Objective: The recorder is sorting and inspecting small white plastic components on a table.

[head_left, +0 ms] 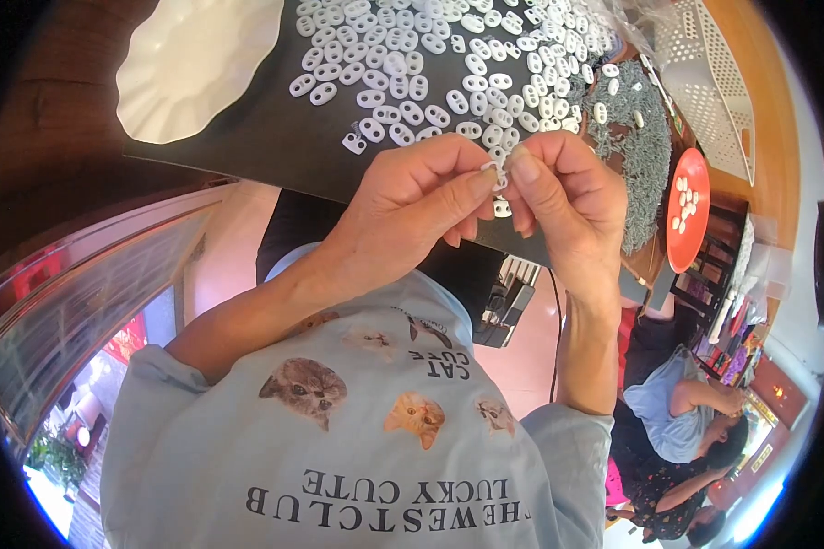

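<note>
My left hand (412,194) and my right hand (569,197) meet at the near edge of a dark tabletop. Thumbs and fingertips of both pinch one small white two-holed plastic piece (499,177), partly covered by the fingers. Beyond them, many white oval two-holed pieces (398,62), like cord stoppers, lie spread over the dark surface (275,151). Just past my right hand is a heap of small grey parts (645,165), with a few white pieces on top.
A white wavy-rimmed tray (192,69) sits at the far left. On the right are an orange-red dish (682,242) holding several white pieces and a white perforated basket (696,82). Other people (673,421) are in the lower right background.
</note>
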Tool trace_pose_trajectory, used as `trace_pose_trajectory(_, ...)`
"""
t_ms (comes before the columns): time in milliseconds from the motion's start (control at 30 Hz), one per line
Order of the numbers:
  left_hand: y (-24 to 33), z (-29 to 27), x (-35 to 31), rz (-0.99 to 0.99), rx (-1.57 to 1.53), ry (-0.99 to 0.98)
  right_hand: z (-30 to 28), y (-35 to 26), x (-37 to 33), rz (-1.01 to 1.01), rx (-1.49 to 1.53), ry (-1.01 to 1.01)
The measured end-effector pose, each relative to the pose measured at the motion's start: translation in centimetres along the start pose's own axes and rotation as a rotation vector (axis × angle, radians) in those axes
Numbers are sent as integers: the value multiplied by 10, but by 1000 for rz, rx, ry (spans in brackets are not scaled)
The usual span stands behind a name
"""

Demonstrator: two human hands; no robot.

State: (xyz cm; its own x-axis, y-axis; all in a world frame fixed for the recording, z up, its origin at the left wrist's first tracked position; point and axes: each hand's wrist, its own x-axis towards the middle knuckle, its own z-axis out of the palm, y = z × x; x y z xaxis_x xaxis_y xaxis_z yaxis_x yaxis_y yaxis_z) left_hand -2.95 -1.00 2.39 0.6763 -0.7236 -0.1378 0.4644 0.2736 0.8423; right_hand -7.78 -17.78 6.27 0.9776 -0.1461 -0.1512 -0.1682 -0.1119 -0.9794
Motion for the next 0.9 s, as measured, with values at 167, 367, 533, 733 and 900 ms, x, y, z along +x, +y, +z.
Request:
trace_pose_trajectory(167, -2, -1, 0, 3, -10, -1, 2, 1, 0, 4, 6, -4)
trace_pose_trajectory(367, -7, 0, -2, 44, 0, 39, 5, 8, -1, -6, 17, -8)
trace_pose_trajectory(533, -6, -2, -3, -15, 28, 24, 7, 8, -5, -20, -21, -12)
trace_pose_trajectory(733, -6, 1, -6, -21, 43, 67, 11, 11, -9, -5, -40, 15)
trace_pose_trajectory(900, -4, 1, -5, -15, 103, 18, 10, 16, -15, -29, 24, 49)
